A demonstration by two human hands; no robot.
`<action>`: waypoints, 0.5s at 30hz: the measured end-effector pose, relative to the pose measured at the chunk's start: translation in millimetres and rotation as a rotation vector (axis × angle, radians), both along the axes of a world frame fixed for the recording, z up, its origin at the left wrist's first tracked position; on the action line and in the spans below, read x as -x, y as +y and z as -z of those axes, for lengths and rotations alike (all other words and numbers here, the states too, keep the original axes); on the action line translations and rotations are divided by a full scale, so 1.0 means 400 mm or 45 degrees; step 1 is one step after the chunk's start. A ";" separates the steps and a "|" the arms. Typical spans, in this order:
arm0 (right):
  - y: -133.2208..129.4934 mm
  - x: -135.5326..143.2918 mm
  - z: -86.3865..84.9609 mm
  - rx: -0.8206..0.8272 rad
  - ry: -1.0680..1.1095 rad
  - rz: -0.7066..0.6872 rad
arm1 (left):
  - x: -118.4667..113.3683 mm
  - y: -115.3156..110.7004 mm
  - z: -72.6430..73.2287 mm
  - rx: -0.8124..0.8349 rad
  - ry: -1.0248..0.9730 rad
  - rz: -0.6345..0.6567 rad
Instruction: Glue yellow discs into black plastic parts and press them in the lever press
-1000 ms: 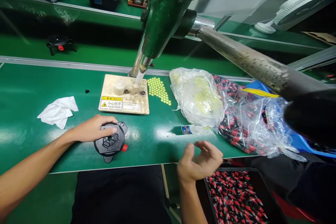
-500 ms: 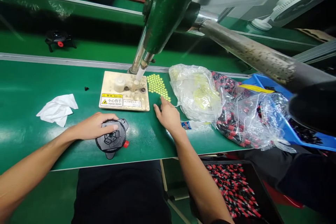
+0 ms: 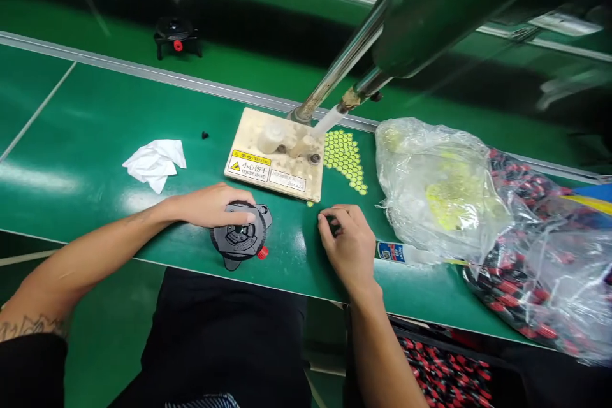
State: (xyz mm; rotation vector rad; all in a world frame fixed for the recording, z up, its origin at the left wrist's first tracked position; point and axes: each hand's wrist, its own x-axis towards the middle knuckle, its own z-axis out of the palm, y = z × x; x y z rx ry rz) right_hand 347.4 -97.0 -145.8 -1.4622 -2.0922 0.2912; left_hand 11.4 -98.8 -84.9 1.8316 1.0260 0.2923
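A round black plastic base (image 3: 239,237) with lugs and a small red knob lies on the green bench near its front edge. My left hand (image 3: 213,205) grips it from the left, with the thumb across its top. To the right of it, my right hand (image 3: 348,242) hovers low over the bench with thumb and fingertips pinched together. Whatever may be between those fingertips is too small or hidden to make out. Beyond that hand lie several small yellow-green discs (image 3: 342,156) in a sheet-like cluster. One single disc (image 3: 310,204) sits apart by the press plate's corner.
A press plate (image 3: 287,182) with a warning label stands behind the base, under a green press arm (image 3: 421,25). Left lies a crumpled white tissue (image 3: 155,162). On the right are a glue bottle (image 3: 392,252), a clear bag (image 3: 430,178) and a bag of red-black parts (image 3: 516,293).
My right hand has drawn back from the yellow discs towards the front edge, its fingers curling into a pinch. My left hand stays on the base. The camera view has turned.
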 end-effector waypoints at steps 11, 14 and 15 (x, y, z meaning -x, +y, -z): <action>0.044 0.050 -0.009 0.139 0.011 0.005 | -0.001 0.000 -0.014 0.028 0.010 0.010; 0.032 0.043 -0.017 0.178 0.083 -0.021 | -0.003 0.000 -0.016 0.033 0.021 0.011; 0.023 0.041 -0.023 0.198 0.127 -0.050 | -0.003 0.000 -0.016 0.033 0.024 0.013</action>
